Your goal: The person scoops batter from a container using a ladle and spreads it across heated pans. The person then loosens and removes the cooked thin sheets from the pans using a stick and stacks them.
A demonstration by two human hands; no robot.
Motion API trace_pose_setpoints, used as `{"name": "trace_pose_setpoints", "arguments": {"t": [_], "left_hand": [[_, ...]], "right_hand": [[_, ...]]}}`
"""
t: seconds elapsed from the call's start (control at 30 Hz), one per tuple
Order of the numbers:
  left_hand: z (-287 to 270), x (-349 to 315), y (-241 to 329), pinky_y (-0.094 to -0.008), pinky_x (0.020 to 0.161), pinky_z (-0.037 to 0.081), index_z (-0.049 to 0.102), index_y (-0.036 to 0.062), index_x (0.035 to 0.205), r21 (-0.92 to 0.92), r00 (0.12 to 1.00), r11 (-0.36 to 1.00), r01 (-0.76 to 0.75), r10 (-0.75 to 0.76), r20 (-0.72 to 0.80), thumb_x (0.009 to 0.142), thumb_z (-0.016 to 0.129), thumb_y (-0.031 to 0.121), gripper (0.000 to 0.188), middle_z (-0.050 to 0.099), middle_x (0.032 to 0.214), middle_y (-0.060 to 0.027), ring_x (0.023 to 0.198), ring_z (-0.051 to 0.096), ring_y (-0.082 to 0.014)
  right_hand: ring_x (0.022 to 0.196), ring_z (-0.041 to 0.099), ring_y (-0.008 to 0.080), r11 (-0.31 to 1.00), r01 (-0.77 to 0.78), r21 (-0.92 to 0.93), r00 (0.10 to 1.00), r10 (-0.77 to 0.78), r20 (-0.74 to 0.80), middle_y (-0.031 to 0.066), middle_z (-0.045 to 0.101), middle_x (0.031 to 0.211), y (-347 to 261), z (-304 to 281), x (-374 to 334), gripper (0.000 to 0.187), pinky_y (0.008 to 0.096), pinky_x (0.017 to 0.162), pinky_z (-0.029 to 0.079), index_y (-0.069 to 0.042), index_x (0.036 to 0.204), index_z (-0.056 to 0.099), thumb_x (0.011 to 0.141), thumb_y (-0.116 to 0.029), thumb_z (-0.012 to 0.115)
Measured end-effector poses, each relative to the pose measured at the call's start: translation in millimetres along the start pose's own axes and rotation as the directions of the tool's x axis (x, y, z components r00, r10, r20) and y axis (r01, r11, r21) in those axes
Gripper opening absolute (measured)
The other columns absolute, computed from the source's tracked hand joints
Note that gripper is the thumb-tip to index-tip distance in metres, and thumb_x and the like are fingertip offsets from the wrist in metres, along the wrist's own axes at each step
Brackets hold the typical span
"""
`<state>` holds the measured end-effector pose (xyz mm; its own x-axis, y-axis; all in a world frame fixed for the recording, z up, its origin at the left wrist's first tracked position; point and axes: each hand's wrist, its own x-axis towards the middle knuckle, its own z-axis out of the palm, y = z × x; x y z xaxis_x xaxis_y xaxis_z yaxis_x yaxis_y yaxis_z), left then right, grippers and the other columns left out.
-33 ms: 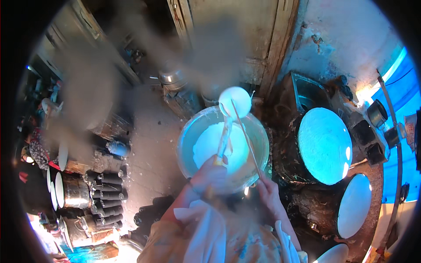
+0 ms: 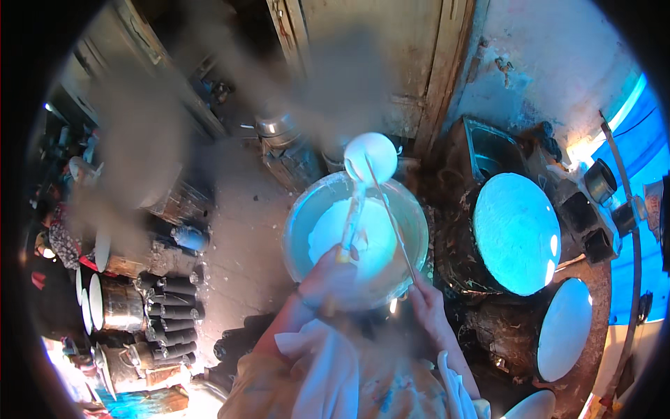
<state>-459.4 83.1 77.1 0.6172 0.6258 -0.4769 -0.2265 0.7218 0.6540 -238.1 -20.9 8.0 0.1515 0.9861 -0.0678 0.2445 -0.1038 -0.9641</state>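
A large round basin [image 2: 293, 227] holding white liquid [image 2: 328, 234] stands in front of me. My left hand [image 2: 329, 278] is closed around the white-smeared handle of a ladle-like piece [image 2: 380, 148]. Its round white head is over the basin's far rim. My right hand [image 2: 427, 302] grips the near end of a thin rod [image 2: 400, 241] at the basin's right side. The rod slants up and away across the basin, and its far tip lies against the white head. Whether the rod is hooked to that piece I cannot tell.
Two dark drum-like vessels with a white top [image 2: 518, 234] and a white disc face [image 2: 563, 329] stand close on my right. Dark metal cups [image 2: 600, 181] sit beyond them. Several dark cylinders [image 2: 171, 311] lie at left. A metal kettle-like pot [image 2: 276, 129] stands behind the basin.
The round white head has shifted slightly left and away from me, its handle and my left hand a little left with it. The rod has moved only slightly.
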Motion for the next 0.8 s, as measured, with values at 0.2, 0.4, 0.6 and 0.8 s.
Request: {"name": "trace_pose_setpoints", "arguments": {"t": [0.2,0.4,0.6,0.8], "left_hand": [[-20,-14,-2,-0.0178,0.034,0.023,0.043,0.0117,0.101,0.333,0.985,0.938,-0.094,0.135,-0.103,0.083,0.044,0.0,0.021,0.032,0.054,0.0057,0.038,0.028,-0.0028],[-78,10,-1,-0.0166,0.034,0.024,0.043,0.0073,0.108,-0.214,0.982,0.959,0.185,-0.176,0.063,0.088,0.043,0.006,0.02,0.034,0.058,0.0059,0.039,0.03,-0.0014],[-74,-37,15,-0.0166,0.034,0.026,0.043,0.0096,0.116,-0.218,0.966,0.963,0.159,-0.106,0.235,0.09,0.041,0.007,0.026,0.034,0.058,0.0052,0.039,0.03,-0.0016],[-109,-1,10,-0.0177,0.035,0.028,0.042,0.0097,0.117,0.11,0.963,0.963,0.246,-0.256,0.081,0.087,0.039,0.001,0.031,0.032,0.055,0.0043,0.039,0.032,-0.0037]], "right_hand": [[0.064,0.047,0.0148,0.927,0.348,-0.138,0.925,-0.364,-0.108,0.0084,0.053,0.071,3,-5,-14,0.042,0.0256,0.062,0.041,-0.003,0.126,0.048,0.084,-0.003,0.053],[0.071,0.05,0.0103,0.972,0.234,0.033,0.949,-0.221,-0.226,0.0066,0.058,0.077,-5,14,-12,0.043,0.0235,0.066,0.042,-0.002,0.126,0.047,0.084,-0.004,0.054],[0.079,0.052,0.006,0.979,0.04,0.201,0.93,0.037,-0.366,0.0045,0.062,0.086,12,25,-22,0.042,0.0207,0.075,0.042,-0.003,0.125,0.048,0.085,-0.009,0.055],[0.075,0.063,0.0226,0.971,0.081,-0.225,0.913,-0.163,-0.375,0.0157,0.064,0.088,20,38,-40,0.029,0.0311,0.067,0.049,-0.004,0.106,0.063,0.077,-0.008,0.062]]}}
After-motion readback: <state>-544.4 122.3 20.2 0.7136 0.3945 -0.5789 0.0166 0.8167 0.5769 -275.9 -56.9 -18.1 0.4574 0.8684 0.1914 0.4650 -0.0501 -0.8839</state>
